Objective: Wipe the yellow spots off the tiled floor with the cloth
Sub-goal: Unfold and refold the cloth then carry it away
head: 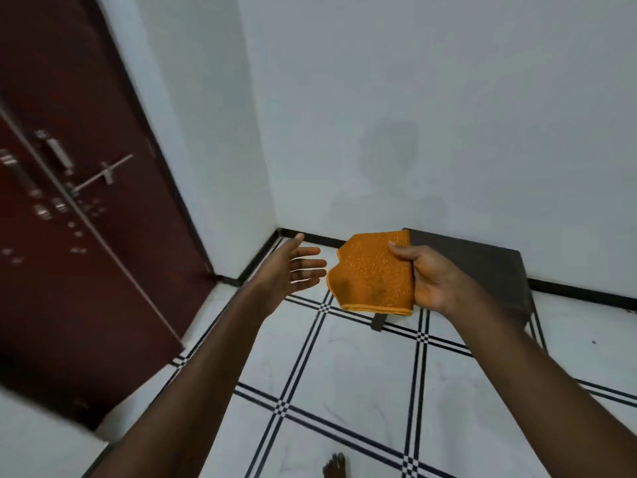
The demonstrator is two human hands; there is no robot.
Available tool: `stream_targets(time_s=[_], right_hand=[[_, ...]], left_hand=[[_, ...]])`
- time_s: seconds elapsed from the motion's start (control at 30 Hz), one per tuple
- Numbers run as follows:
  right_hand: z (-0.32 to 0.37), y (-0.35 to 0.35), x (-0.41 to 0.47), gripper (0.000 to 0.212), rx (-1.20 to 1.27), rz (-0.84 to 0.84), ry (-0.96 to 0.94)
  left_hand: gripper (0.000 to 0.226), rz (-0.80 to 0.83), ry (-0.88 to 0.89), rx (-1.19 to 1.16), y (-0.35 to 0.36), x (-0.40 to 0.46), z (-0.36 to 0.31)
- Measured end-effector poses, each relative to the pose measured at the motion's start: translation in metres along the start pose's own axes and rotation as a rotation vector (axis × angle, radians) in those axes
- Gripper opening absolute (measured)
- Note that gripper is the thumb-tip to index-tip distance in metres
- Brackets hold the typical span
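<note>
A folded orange cloth [372,274] with dark smudges near its lower edge is held up in front of me. My right hand [436,279] grips its right side, thumb across the top corner. My left hand [296,269] is raised just left of the cloth, palm up with fingers straight, apart from the cloth by a small gap. Below lies the white tiled floor [362,367] with black double grid lines. I see no yellow spots on the visible tiles.
A low dark brown table [482,267] stands against the white wall at the right, behind my right hand. A dark red door [69,215] with metal latches fills the left. A bare foot [334,465] shows at the bottom edge.
</note>
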State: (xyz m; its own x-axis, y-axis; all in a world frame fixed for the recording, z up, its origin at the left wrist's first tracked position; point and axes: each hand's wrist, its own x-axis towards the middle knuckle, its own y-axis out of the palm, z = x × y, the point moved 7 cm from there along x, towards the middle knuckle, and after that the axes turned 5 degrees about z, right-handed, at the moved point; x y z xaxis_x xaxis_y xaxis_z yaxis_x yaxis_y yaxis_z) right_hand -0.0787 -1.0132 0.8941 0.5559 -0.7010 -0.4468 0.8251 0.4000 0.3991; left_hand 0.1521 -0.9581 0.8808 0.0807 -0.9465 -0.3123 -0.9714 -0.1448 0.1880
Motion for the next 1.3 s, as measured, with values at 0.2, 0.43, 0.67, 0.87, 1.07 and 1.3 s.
stream_targets(time_s=[0.2, 0.43, 0.67, 0.87, 1.07, 1.3], right_hand=[[0.067, -0.130, 0.079, 0.050, 0.074, -0.181, -0.026], [0.109, -0.273, 0.176, 0.061, 0.146, -0.339, 0.030], [0.127, -0.408, 0.292, 0.062, 0.180, -0.404, 0.144], [0.115, -0.514, 0.416, 0.065, 0.206, -0.383, 0.264], [0.077, -0.587, 0.513, 0.056, 0.204, -0.356, 0.319], [-0.015, -0.689, 0.599, 0.056, 0.002, -0.480, 0.463]], left_hand=[[0.053, 0.204, -0.070, 0.039, 0.088, 0.183, -0.008], [0.051, 0.277, -0.195, 0.098, 0.165, 0.376, 0.008], [0.048, 0.215, -0.307, 0.112, 0.214, 0.541, 0.062], [0.044, 0.058, -0.416, 0.090, 0.231, 0.671, 0.138], [0.034, -0.115, -0.433, 0.108, 0.219, 0.768, 0.211], [0.030, -0.178, -0.403, 0.258, 0.201, 0.859, 0.309]])
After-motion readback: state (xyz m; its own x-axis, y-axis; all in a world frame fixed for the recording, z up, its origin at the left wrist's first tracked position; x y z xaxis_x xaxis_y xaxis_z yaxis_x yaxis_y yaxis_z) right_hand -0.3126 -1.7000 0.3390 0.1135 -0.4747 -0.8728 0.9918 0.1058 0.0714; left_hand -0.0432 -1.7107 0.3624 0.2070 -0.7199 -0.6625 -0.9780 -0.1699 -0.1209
